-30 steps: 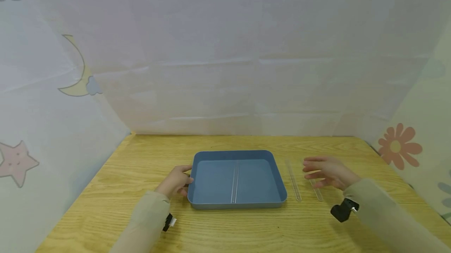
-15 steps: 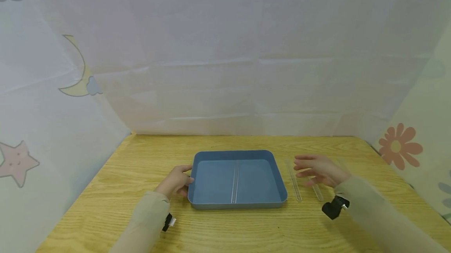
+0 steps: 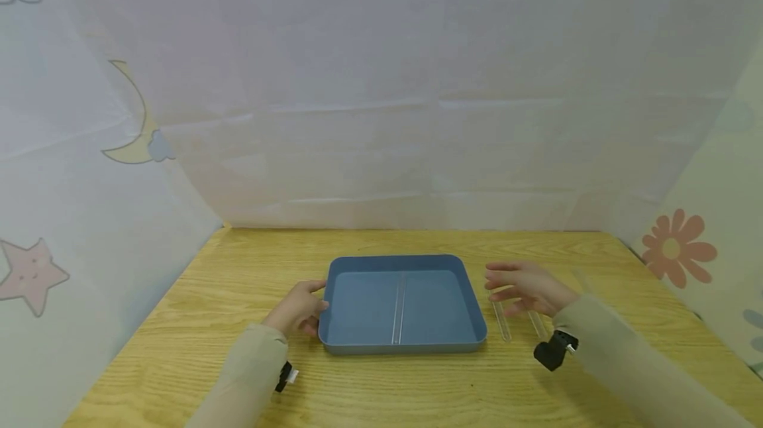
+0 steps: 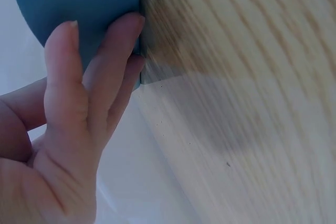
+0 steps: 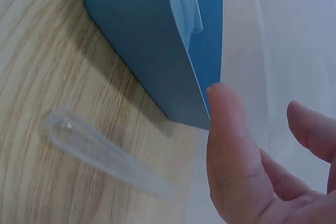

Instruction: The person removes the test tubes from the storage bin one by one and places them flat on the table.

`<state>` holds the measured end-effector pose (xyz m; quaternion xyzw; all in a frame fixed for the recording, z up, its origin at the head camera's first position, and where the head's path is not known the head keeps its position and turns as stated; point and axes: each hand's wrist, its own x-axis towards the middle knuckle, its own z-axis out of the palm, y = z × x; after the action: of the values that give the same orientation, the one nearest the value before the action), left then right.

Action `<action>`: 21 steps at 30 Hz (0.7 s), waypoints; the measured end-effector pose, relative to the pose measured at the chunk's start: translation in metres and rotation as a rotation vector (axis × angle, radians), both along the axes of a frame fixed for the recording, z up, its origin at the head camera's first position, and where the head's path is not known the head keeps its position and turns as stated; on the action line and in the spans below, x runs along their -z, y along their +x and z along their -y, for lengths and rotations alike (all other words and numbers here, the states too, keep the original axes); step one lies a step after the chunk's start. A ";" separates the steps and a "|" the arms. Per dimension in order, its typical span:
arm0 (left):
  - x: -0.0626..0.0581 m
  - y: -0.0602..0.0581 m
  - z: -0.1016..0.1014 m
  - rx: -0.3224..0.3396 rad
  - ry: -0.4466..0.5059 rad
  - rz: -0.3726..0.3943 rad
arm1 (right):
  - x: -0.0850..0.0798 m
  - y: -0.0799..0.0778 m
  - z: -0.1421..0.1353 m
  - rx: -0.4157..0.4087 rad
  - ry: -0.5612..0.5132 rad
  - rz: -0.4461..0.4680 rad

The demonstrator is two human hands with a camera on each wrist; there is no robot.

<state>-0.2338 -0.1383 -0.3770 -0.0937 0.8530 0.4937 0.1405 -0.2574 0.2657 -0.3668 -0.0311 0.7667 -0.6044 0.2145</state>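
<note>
A shallow blue tray (image 3: 402,348) stands on the table, with a clear test tube (image 3: 397,312) lying lengthwise across its middle. My left hand (image 3: 301,305) rests at the tray's left side; in the left wrist view, extended fingers (image 4: 118,40) touch the outer wall. Right of the tray lies another clear test tube (image 3: 501,319), its upper part under my right hand (image 3: 527,285). That hand hovers with spread, slightly bent fingers and holds nothing. A further test tube (image 3: 538,325) lies beneath it, partly hidden. In the right wrist view, a round-ended tube (image 5: 110,156) lies below the thumb.
Beyond the right wrist, a faint clear strip (image 3: 581,279), perhaps another tube, is partly hidden by the sleeve. The wooden table (image 3: 405,395) ends at a pale sheet (image 3: 381,116) behind, with printed sheets at both sides.
My right hand has moved left toward the tray, now over the nearest tube. The left hand and the tray have stayed in place.
</note>
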 end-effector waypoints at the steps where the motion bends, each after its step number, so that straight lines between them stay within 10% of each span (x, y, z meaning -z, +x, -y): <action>1: 0.000 0.000 0.000 0.000 -0.001 0.002 | 0.000 0.000 0.002 -0.009 -0.002 0.000; 21: 0.001 0.000 -0.001 -0.025 0.022 0.013 | -0.002 -0.008 0.039 -0.015 -0.044 0.039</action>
<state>-0.2337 -0.1372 -0.3782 -0.1060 0.8453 0.5043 0.1411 -0.2650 0.2272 -0.3648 -0.0299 0.7487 -0.6199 0.2331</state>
